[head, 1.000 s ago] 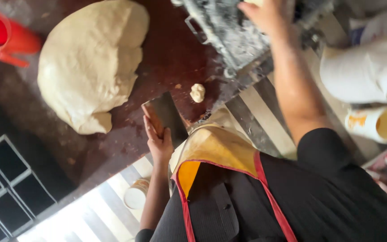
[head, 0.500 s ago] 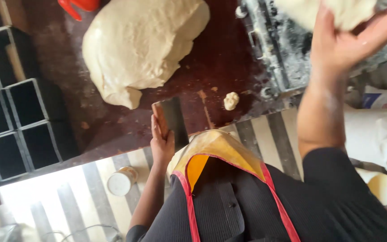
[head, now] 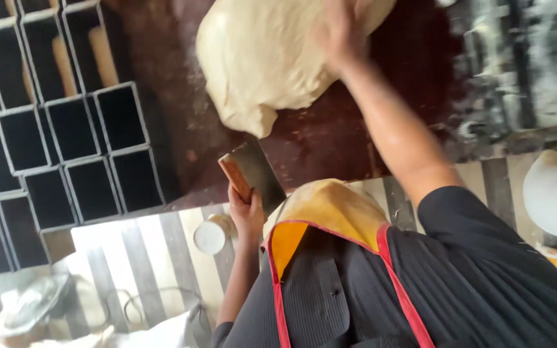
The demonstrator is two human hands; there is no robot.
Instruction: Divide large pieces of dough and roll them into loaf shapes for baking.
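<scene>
"Where did the right hand (head: 340, 32) go?"
"It left the metal machine at the upper right and now presses on the big dough (head: 272, 58)."
"And the little dough bit?"
"It's gone from view."

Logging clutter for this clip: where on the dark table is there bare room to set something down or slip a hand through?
Bare tabletop lies between the dough, the scraper in the left hand and the forearm. A narrow strip separates the dough from the tins. Crowded: the tin block and the floury grid. The right hand is on the dough.
</scene>
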